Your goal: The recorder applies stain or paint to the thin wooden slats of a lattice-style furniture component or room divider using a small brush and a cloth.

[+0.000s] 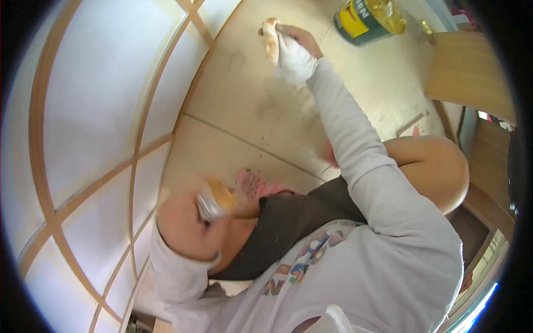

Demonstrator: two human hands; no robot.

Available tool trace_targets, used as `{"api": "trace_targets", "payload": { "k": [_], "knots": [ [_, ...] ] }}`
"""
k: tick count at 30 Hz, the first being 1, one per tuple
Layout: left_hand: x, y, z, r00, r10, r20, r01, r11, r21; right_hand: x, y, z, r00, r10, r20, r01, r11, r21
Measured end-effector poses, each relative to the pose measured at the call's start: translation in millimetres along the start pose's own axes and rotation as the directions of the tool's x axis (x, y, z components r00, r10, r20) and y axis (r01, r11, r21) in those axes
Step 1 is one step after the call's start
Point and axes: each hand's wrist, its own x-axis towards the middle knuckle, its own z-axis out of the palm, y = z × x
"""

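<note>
My right hand (302, 40) is stretched far forward over the tiled floor, its fingers closed round a white cloth (295, 60). Brown-orange stains mark the folded end of that cloth. Close to my lap, my left hand (206, 226) grips a small clear-and-silver container (214, 201). Its end shows amber-yellow, but motion blur hides the detail, so I cannot tell whether that is its contents or a lid. On my left stands a large white panel (105, 83) with a brown wooden grid (139, 125); neither hand visibly touches it.
A green and yellow bucket (363, 25) stands at the far right of the floor. Wooden furniture (472, 72) juts in at the right. Pink perforated footwear (251, 183) is below me, and my bent knee (433, 166) rises at the right. Dark smudges mark the floor tiles (233, 122).
</note>
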Motion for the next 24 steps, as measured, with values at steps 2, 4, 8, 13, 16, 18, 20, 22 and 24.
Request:
{"api": "trace_targets", "payload": {
  "k": [2,4,8,13,16,18,20,22,24],
  "knots": [
    [2.5,-8.3,0.9,0.966,-0.21,-0.149,0.198,0.976,-0.091,-5.3,25.5,-11.8,0.988,-0.015,-0.151,0.017,1.0,0.011],
    [-0.1,-13.4,2.2,0.943,-0.235,-0.236,0.194,0.964,-0.184,-12.1,46.0,-5.4,0.988,0.081,-0.13,-0.095,0.989,-0.111],
    [-28.6,-38.2,-3.5,0.87,-0.315,-0.38,0.149,0.901,-0.407,-21.8,131.4,13.9,0.914,0.238,-0.329,-0.32,0.921,-0.222],
    [-78.5,-54.6,3.7,0.727,-0.499,-0.471,0.333,0.857,-0.394,-9.5,218.8,29.2,0.828,0.34,-0.446,-0.447,0.88,-0.159],
    [-109.7,-54.9,11.1,0.649,-0.518,-0.557,0.315,0.849,-0.424,1.7,255.6,36.1,0.811,0.293,-0.506,-0.469,0.843,-0.264],
    [-124.9,-49.4,18.4,0.583,-0.551,-0.597,0.304,0.829,-0.469,17.3,280.0,34.4,0.808,0.193,-0.557,-0.504,0.716,-0.482],
    [-138.7,-47.9,26.0,0.543,-0.559,-0.626,0.279,0.824,-0.493,29.3,289.8,32.8,0.803,0.231,-0.549,-0.513,0.737,-0.44],
    [-150.7,-47.0,33.2,0.489,-0.598,-0.636,0.289,0.798,-0.528,32.3,297.4,45.4,0.79,0.268,-0.552,-0.529,0.754,-0.39],
    [-168.4,-45.0,37.3,0.46,-0.611,-0.644,0.275,0.788,-0.551,34.9,302.9,66.0,0.738,0.208,-0.642,-0.559,0.721,-0.409]
  ]
}}
